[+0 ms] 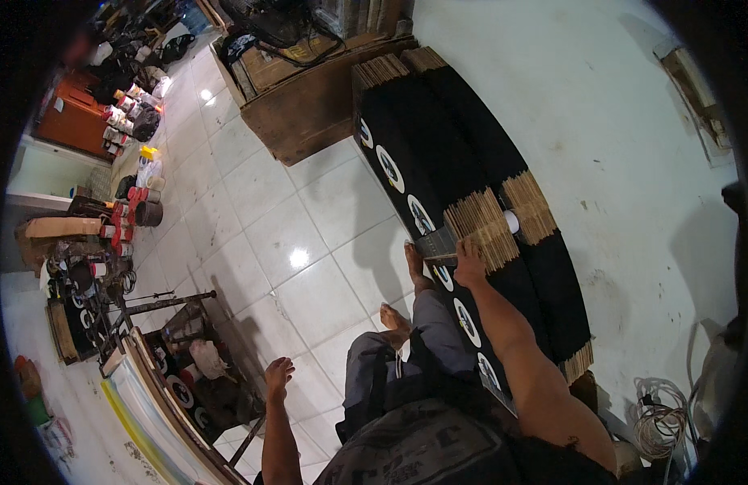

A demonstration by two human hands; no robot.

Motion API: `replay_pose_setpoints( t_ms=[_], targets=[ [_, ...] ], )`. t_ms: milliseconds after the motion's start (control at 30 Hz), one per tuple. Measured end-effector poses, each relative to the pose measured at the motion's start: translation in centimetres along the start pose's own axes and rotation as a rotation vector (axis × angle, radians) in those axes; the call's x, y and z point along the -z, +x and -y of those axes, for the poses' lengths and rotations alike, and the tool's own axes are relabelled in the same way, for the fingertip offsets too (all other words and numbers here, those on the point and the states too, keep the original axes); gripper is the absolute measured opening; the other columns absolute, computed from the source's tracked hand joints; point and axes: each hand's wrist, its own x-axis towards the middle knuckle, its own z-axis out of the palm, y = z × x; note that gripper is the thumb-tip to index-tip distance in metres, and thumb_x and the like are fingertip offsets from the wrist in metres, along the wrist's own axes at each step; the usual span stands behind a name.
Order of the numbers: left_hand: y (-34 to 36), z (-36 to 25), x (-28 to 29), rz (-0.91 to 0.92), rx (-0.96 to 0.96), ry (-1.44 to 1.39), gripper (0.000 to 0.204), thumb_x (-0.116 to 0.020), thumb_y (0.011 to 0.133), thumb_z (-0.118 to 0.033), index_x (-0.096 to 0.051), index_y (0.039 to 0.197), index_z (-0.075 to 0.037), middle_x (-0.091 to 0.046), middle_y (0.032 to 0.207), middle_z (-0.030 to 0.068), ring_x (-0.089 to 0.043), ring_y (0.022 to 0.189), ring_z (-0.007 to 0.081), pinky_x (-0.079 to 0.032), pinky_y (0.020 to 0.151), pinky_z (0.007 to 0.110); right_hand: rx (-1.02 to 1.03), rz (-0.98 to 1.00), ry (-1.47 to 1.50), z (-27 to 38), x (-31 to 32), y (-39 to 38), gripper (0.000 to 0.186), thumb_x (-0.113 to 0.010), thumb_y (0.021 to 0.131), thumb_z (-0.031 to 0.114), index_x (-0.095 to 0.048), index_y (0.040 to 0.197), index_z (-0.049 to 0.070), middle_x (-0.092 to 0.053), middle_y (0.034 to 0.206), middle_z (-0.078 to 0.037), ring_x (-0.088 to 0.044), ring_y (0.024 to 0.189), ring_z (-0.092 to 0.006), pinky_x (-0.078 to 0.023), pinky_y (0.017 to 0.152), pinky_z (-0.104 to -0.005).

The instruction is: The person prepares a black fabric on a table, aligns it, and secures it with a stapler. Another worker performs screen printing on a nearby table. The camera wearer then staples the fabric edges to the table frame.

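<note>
A long double row of black boards (pixel 463 158) with brown raw edges stands along the wall at my right. Round white stickers with a dark picture mark the side facing me. My right hand (pixel 471 263) reaches to the middle of the near row, its fingers bent over the edge of a dark board (pixel 437 245). That board juts out a little beside a block of brown board edges (pixel 483 230). My left hand (pixel 279 376) hangs over the tiled floor, empty, with its fingers loosely curled and apart. A small white round thing (pixel 511 221) sits between the two rows.
A brown wooden box (pixel 297 113) with a black bag on top stands beyond the rows. At the left are a metal-framed rack (pixel 200 364), leaning panels (pixel 160 404) and several paint cans (pixel 123 214). Coiled cable (pixel 661 424) lies at the lower right.
</note>
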Motion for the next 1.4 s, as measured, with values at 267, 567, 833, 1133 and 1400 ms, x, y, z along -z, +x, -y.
replay_pose_setpoints(
  t_ms=[267,567,833,1133,1400],
  targets=[
    [-1.7,5.8,1.1,0.012,0.079,-0.042,0.038,-0.07,0.091,-0.03,-0.064,0.12,-0.006,-0.072,0.102,0.0069,-0.069,0.091,0.0218,-0.049,0.08,0.042,0.017,-0.049,0.093,1.8,0.7,-0.8,0.089,-0.062,0.092,0.018,-0.008,0.162,0.008,0.004,0.167,-0.021,-0.008,0.154,-0.0414,-0.02,0.12,-0.0602],
    [-6.8,8.9,-6.4,0.067,0.255,-0.197,0.038,-0.074,0.088,-0.032,-0.066,0.114,-0.006,-0.071,0.1,0.009,-0.069,0.09,0.0238,-0.049,0.078,0.044,0.236,-0.195,0.455,1.4,-7.5,-9.1,0.083,-0.073,0.081,0.023,-0.035,0.151,-0.001,-0.031,0.157,-0.027,-0.034,0.143,-0.0447,-0.033,0.117,-0.0461],
    [-12.2,6.3,-11.1,-0.208,0.038,-0.503,0.044,-0.075,0.089,-0.034,-0.067,0.119,-0.003,-0.073,0.102,0.0092,-0.07,0.089,0.0204,-0.051,0.072,0.034,0.615,-0.02,-0.11,-9.9,-15.0,3.0,0.06,-0.077,0.077,0.041,-0.065,0.115,-0.004,-0.069,0.097,-0.024,-0.068,0.093,-0.0392,-0.054,0.082,-0.0496],
    [-19.3,24.7,-22.2,-0.195,0.498,-0.181,0.031,-0.068,0.093,-0.037,-0.073,0.109,-0.011,-0.074,0.091,0.0029,-0.067,0.073,0.0158,-0.053,0.06,0.035,1.187,0.078,-0.583,21.1,-1.0,16.6,0.027,-0.07,0.081,0.02,-0.072,0.099,0.001,-0.069,0.089,-0.017,-0.067,0.084,-0.032,-0.054,0.075,-0.0461],
    [-24.5,35.4,-33.0,0.022,0.767,-0.925,0.04,-0.062,0.096,-0.032,-0.056,0.134,-0.019,-0.066,0.123,0.0063,-0.068,0.094,0.019,-0.056,0.076,0.04,0.84,0.358,0.436,42.9,-0.8,0.6,0.04,-0.067,0.088,0.007,-0.059,0.126,-0.002,-0.067,0.089,-0.007,-0.06,0.072,-0.0161,-0.047,0.058,-0.0317]
  ],
)
